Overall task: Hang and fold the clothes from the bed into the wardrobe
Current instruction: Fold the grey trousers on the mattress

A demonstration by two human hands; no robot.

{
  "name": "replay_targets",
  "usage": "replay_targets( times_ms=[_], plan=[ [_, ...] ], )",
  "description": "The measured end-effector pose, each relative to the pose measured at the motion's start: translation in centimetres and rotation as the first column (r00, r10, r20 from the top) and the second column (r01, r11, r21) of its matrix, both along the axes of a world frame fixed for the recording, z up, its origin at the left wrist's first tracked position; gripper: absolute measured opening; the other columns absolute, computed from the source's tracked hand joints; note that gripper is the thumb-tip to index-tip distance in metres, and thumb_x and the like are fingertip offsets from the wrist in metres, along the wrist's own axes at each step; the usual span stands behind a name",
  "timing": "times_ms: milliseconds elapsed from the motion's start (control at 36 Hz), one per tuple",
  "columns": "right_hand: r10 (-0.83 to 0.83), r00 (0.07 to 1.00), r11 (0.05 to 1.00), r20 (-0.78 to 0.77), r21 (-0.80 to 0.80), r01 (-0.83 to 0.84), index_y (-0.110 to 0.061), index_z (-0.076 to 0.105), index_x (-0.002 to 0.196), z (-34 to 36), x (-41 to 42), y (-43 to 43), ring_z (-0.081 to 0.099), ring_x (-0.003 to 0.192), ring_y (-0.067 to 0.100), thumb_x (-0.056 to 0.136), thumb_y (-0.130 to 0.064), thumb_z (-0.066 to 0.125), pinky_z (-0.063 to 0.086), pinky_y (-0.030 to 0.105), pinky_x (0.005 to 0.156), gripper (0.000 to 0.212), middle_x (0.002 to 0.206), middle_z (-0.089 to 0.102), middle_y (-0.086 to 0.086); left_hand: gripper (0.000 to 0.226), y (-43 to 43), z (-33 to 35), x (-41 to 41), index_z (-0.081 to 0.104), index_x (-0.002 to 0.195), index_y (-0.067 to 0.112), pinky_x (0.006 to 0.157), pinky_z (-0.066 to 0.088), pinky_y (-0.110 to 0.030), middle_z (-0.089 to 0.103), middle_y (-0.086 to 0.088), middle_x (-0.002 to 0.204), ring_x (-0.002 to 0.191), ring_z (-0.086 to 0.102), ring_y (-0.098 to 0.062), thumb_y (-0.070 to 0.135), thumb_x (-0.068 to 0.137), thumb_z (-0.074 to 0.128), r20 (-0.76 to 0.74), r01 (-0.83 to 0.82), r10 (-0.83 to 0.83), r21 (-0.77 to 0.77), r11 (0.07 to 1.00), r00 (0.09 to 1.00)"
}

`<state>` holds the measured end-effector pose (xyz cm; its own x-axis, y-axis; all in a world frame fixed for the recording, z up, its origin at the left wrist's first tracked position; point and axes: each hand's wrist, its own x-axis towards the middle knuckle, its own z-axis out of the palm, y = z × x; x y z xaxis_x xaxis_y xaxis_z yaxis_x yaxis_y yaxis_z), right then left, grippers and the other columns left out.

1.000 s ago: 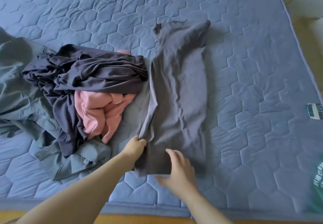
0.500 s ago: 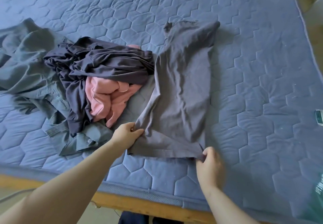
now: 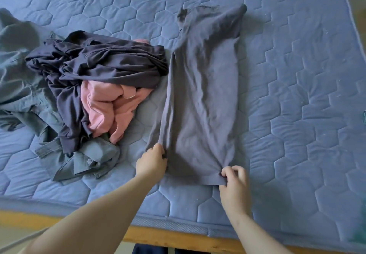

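Note:
A grey T-shirt lies lengthwise on the blue quilted mattress, folded narrow, its collar at the far end. My left hand pinches the shirt's near left edge. My right hand grips the near right corner of the hem. To the left sits a heap of clothes: a dark navy garment on top, a pink garment under it, and a grey-green shirt with buttons beneath and spreading to the left edge.
The wooden bed frame runs along the near edge. A small dark object lies at the right edge of the mattress. Floor shows at top right beyond the mattress.
My right hand moved from flat on the shirt to its near right hem corner and closed on it. My left hand stays on the left edge. The view shifted.

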<state>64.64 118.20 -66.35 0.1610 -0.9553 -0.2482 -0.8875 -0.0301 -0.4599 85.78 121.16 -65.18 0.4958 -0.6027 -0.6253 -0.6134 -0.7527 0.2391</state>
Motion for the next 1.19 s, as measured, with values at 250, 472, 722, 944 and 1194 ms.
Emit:
replay_targets(
  times_ms=[250,472,722,944,1194],
  plan=[
    [0.189,0.982,0.976,-0.011,-0.109,-0.190,-0.021,0.046,0.070,0.0,-0.3,0.2,0.055,0.064,0.029,0.037,0.012,0.071,0.044,0.035,0.044,0.053,0.080,0.050,0.004,0.007,1.0,1.6,4.1,0.063,0.089,0.011,0.068,0.032,-0.024,0.066,-0.008,0.089,0.091,0.059,-0.028,0.007,0.088,0.057,-0.058,-0.311,0.308,-0.301,0.902,0.950],
    [0.127,0.969,0.992,-0.210,0.034,-0.123,-0.013,0.053,0.062,-0.5,-0.5,-0.1,0.055,0.061,0.034,0.043,0.010,0.073,0.034,0.031,0.050,0.036,0.071,0.050,0.008,0.063,0.7,0.1,3.4,0.039,0.134,0.014,0.093,0.045,-0.037,0.045,-0.013,0.131,0.116,0.049,-0.030,0.042,0.084,0.064,-0.178,-0.320,0.309,-0.033,0.947,0.934],
    [-0.674,0.672,0.668,0.307,0.641,0.377,-0.010,0.049,0.101,0.1,0.6,-3.4,0.049,0.084,0.019,0.072,-0.013,0.068,0.035,0.027,0.072,0.034,0.096,0.048,0.007,0.017,1.0,-0.5,3.8,0.059,0.087,0.005,0.060,0.050,-0.027,0.057,-0.006,0.076,0.070,0.054,-0.022,0.022,0.090,0.059,-0.293,-0.281,0.286,0.060,0.958,0.913],
    [-0.771,0.581,0.564,0.262,0.705,0.431,-0.017,0.049,0.109,1.8,-0.1,-2.5,0.049,0.070,0.020,0.087,-0.010,0.063,0.033,0.025,0.047,0.026,0.102,0.056,0.007,0.018,1.4,2.5,4.0,0.062,0.104,0.003,0.063,0.056,-0.027,0.065,-0.014,0.094,0.079,0.062,-0.025,0.015,0.090,0.061,-0.509,-0.460,0.468,0.152,0.875,0.723],
    [-0.745,0.644,0.461,0.174,0.831,0.309,-0.013,0.055,0.111,9.6,-3.8,-0.6,0.054,0.069,0.019,0.086,-0.011,0.064,0.037,0.020,0.047,0.027,0.094,0.063,0.009,0.022,3.0,11.1,4.0,0.061,0.106,0.003,0.090,0.052,-0.048,0.067,-0.018,0.110,0.104,0.064,-0.033,0.012,0.086,0.066,-0.582,-0.365,0.508,0.354,0.861,0.635]
  ],
)
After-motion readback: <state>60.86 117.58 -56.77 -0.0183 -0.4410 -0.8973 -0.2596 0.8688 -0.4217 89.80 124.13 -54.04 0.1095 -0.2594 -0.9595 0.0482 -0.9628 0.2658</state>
